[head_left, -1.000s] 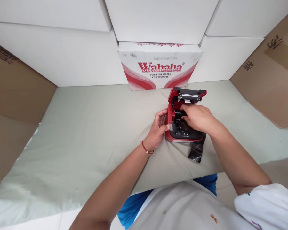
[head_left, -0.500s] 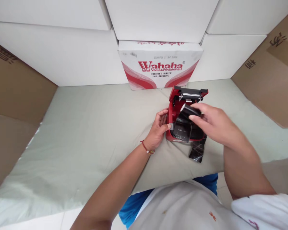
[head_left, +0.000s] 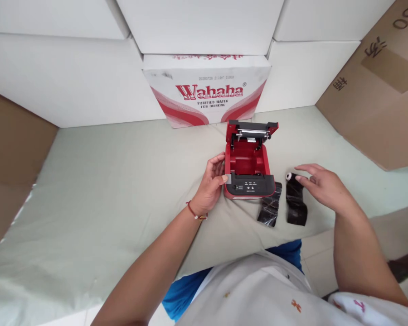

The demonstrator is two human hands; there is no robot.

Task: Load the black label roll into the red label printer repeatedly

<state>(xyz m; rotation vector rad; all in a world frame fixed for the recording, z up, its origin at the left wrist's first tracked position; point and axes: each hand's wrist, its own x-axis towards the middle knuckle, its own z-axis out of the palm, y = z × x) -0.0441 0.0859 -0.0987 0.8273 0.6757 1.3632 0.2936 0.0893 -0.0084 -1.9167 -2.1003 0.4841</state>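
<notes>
A small red and black label printer stands on the cloth with its lid raised, its red inner bay bare. My left hand grips its left side, thumb on the grey corner piece and fingers along the wall. To the right of the printer, a roll of glossy black film with a white core rests on the cloth, its loose end trailing towards me. At the roll, my right hand has thumb and forefinger apart, the thumb close to or touching it. Another black strip lies by the printer's front right corner.
A pale green cloth covers the table. Behind the printer stands a white and red Wahaha water carton, backed by stacked white boxes. Brown cardboard boxes flank the space at left and right.
My right hand has carried the black roll out from over the printer's bay to the cloth on the right, and its fingers have parted. My left hand stays on the printer.
</notes>
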